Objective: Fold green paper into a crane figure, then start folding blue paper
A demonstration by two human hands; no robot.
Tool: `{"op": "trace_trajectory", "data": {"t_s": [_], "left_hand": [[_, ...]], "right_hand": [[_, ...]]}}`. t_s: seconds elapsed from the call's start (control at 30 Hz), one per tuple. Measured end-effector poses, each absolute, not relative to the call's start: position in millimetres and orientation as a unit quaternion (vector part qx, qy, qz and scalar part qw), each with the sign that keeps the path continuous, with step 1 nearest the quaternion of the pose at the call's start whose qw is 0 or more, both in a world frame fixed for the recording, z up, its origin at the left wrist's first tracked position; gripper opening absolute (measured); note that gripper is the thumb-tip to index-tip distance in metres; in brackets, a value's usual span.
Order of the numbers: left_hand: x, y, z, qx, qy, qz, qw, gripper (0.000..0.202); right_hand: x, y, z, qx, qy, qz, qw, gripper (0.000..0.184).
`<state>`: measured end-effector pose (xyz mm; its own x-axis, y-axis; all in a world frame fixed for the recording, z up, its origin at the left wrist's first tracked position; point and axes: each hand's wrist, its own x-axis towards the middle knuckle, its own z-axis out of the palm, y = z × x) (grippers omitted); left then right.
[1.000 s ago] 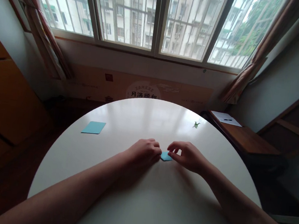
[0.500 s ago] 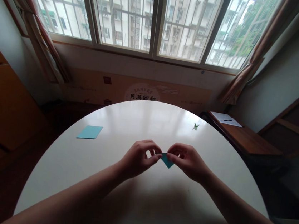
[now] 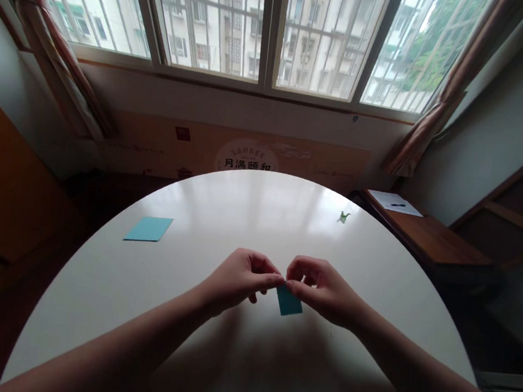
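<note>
A small folded piece of teal paper [image 3: 289, 301] hangs from my fingertips above the near middle of the white round table [image 3: 260, 205]. My left hand [image 3: 245, 279] pinches its top edge between thumb and forefinger. Close beside it, my right hand [image 3: 322, 286] grips the same top edge, thumb in front and the other fingers curled. The tips of both hands nearly touch and cover the upper part of the paper.
A stack or sheet of light blue square paper [image 3: 149, 229] lies at the table's left. Toward the back right sits a small green folded paper figure [image 3: 343, 217]. Beyond the table's right edge, a wooden side table [image 3: 445, 242] bears white paper [image 3: 393, 202] with a pen [image 3: 398, 205].
The folded paper has turned from a downward-pointing triangle to a squarish shape. Both hands have come closer together and slightly lower. The view has shifted a little.
</note>
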<state>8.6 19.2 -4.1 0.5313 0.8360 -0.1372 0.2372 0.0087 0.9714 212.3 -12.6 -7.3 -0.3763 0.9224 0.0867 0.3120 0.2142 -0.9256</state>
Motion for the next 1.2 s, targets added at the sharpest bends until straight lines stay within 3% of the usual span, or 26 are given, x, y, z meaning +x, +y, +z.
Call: {"op": "trace_trajectory", "data": {"t_s": [0.37,0.73,0.83,1.0,1.1,1.2], "left_hand": [[12.4,13.1,2.1,0.643,0.401,0.278,0.590,0.023],[10.6,12.9,4.5,0.597,0.444,0.280,0.606,0.024],[5.0,18.8,4.8,0.579,0.457,0.312,0.599,0.024],[2.4,21.5,3.5,0.581,0.459,0.337,0.582,0.027],[6.1,18.7,1.1,0.585,0.446,0.347,0.583,0.027],[9.2,17.1,-1.4,0.591,0.430,0.357,0.582,0.027]], "right_hand": [[208.4,-12.4,-15.2,-0.426,-0.609,0.563,0.362,0.008],[221.2,-8.0,-12.2,-0.422,-0.597,0.611,0.302,0.008],[230.0,-4.7,-6.4,-0.425,-0.605,0.606,0.295,0.009],[232.3,-2.4,-4.5,-0.428,-0.608,0.559,0.368,0.017],[226.9,-4.3,-8.6,-0.417,-0.639,0.526,0.375,0.029],[224.3,-5.5,-11.6,-0.408,-0.648,0.513,0.388,0.030]]}}
